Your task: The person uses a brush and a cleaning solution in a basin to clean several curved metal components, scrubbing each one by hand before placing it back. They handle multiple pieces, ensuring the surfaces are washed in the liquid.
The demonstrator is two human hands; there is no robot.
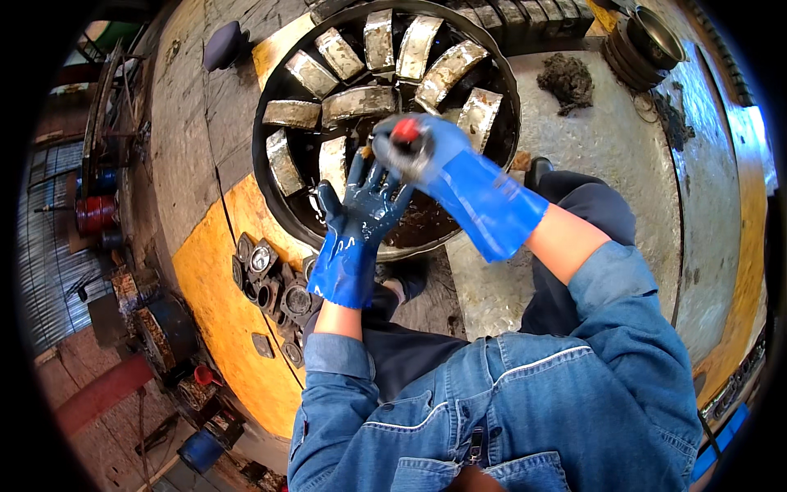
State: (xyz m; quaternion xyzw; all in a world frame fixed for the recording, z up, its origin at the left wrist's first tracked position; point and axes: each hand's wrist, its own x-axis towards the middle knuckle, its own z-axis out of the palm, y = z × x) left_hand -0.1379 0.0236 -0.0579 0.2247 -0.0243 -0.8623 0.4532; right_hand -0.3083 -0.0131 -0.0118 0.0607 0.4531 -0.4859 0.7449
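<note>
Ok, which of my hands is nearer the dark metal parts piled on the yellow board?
Your left. The left hand is up and to the right of the metal parts; the right hand, over the round tub, is farther up and right.

Grimy floor (631,221) w/ rd. dark pan (260,152); metal pcs. (297,300) nr. it; dark clump (566,81)

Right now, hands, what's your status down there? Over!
Left hand open, wet-looking. Right hand closed on a blurred, red-tipped thing. Curved metal pieces crowd the round pan underneath.
</note>
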